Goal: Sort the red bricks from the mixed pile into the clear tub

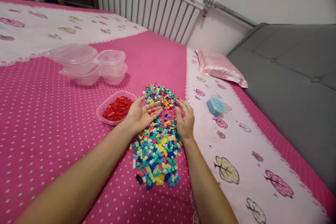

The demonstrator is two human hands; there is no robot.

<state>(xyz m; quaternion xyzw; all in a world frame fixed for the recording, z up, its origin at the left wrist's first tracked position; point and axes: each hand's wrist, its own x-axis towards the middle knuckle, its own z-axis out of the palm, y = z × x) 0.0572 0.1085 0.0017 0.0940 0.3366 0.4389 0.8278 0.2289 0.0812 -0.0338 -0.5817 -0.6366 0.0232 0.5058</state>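
My left hand [141,113] is turned palm up, its fingers stretched out, with a few small red toy bricks [151,112] lying on the fingers. It reaches in beside a clear plastic tub [99,116] filled with red toy bricks [118,107]. My right hand [186,120] is at the right edge of the far pile of mixed toy bricks [159,92], fingers curved and thumb apart; red bricks lie by its fingertips. A larger pile of mixed-colour toy bricks [157,150] spreads over the pink dotted sheet between my forearms.
Several clear plastic tubs [84,68] stand stacked at the back left. A small tub of light blue bricks [216,105] sits to the right, near a transparent lid [211,128]. Beyond are a pink pillow [220,66], a grey headboard [286,63] and a white radiator [149,3].
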